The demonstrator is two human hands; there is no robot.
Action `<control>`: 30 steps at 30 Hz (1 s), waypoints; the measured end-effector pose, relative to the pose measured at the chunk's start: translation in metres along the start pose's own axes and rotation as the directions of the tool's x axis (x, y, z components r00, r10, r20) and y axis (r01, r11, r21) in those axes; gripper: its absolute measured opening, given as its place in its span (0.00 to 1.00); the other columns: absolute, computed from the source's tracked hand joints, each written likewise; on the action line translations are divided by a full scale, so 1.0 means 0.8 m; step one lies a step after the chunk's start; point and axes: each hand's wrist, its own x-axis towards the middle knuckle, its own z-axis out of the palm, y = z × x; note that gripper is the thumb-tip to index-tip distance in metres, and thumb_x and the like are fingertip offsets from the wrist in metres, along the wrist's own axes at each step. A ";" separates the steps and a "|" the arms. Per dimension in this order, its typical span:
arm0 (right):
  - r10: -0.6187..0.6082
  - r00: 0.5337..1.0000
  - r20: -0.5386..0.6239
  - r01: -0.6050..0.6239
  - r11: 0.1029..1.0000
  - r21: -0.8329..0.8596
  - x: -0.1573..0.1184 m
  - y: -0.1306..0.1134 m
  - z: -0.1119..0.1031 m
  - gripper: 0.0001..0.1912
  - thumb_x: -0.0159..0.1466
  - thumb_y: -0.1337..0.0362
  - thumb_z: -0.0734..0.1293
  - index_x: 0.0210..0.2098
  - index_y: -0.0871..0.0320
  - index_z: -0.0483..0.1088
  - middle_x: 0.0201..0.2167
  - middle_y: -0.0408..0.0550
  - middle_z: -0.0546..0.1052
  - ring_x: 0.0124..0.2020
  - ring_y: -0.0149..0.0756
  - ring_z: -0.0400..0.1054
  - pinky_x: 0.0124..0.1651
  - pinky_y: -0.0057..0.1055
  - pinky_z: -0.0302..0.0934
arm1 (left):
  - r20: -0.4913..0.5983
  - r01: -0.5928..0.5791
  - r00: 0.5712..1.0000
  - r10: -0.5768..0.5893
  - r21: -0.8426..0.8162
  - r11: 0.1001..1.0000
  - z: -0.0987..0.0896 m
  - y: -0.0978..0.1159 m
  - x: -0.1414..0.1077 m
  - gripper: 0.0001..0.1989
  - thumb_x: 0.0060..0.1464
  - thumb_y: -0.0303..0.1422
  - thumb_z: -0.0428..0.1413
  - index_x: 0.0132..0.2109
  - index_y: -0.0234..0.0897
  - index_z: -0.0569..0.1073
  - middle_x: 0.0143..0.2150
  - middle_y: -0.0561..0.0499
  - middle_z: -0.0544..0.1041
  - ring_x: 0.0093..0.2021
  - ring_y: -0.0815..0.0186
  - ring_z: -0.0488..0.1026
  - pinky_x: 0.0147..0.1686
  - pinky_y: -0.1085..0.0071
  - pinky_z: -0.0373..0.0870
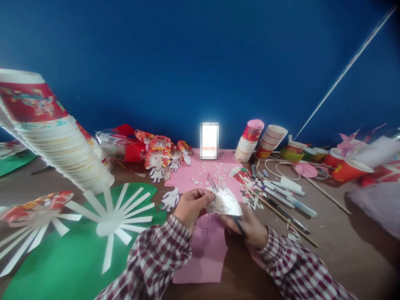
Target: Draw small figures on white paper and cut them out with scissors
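Note:
My left hand (196, 204) pinches the left edge of a white piece of paper (229, 202) with a dark line drawing on it. In my right hand (248, 227) is a pair of scissors (239, 226) with dark handles, partly hidden behind the paper. A scissor blade shows above the paper's upper left edge. Both hands are over pink paper (208, 266) on the brown table. Small white scraps lie on the pink sheet beyond them. Just left of my left hand rests a white paper cutout figure (171, 199).
A tall stack of paper cups (71, 141) leans at the left, near green paper (62, 258) bearing a fan of white strips (111, 223). Pens (286, 198) and a wooden stick (290, 223) lie at right. More cup stacks (248, 141) stand by the blue wall.

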 end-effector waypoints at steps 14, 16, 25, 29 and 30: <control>0.088 0.996 0.029 -0.091 0.986 0.137 -0.001 0.001 0.006 0.18 0.56 0.52 0.66 0.23 0.61 0.64 0.13 0.37 0.61 0.14 0.22 0.51 0.16 0.22 0.43 | 0.012 0.033 0.999 -0.033 -0.051 0.998 0.002 -0.003 -0.002 0.12 0.36 0.32 0.65 0.27 0.31 0.71 0.21 0.54 0.70 0.20 0.76 0.65 0.20 0.80 0.59; 0.089 0.995 0.041 -0.094 0.986 0.140 -0.001 0.002 0.006 0.16 0.56 0.53 0.67 0.26 0.61 0.66 0.13 0.36 0.61 0.15 0.22 0.51 0.16 0.22 0.44 | 0.001 0.045 0.999 -0.045 -0.067 0.997 0.003 -0.004 -0.002 0.12 0.35 0.32 0.65 0.26 0.31 0.71 0.20 0.55 0.69 0.19 0.78 0.64 0.19 0.81 0.58; 0.049 0.997 0.060 -0.056 0.992 0.113 0.002 0.001 0.006 0.14 0.52 0.57 0.70 0.24 0.61 0.65 0.16 0.37 0.63 0.17 0.23 0.52 0.19 0.23 0.47 | 0.007 0.071 0.997 -0.071 -0.125 0.990 0.007 -0.004 -0.006 0.11 0.36 0.30 0.64 0.25 0.31 0.70 0.18 0.56 0.67 0.17 0.79 0.61 0.16 0.82 0.54; 0.076 0.997 0.035 -0.079 0.990 0.115 0.001 0.003 0.009 0.13 0.53 0.58 0.70 0.29 0.61 0.68 0.14 0.36 0.62 0.17 0.25 0.54 0.20 0.24 0.49 | 0.009 0.078 0.997 -0.078 -0.139 0.987 0.008 -0.003 -0.007 0.10 0.37 0.29 0.64 0.25 0.30 0.70 0.18 0.57 0.66 0.17 0.79 0.60 0.15 0.82 0.53; 0.079 0.996 0.026 -0.082 0.990 0.116 0.000 0.004 0.009 0.13 0.53 0.58 0.70 0.30 0.61 0.68 0.13 0.36 0.61 0.17 0.25 0.54 0.20 0.24 0.50 | 0.006 0.080 0.997 -0.080 -0.139 0.987 0.009 -0.002 -0.007 0.09 0.38 0.29 0.63 0.25 0.30 0.70 0.17 0.57 0.65 0.17 0.79 0.60 0.15 0.82 0.52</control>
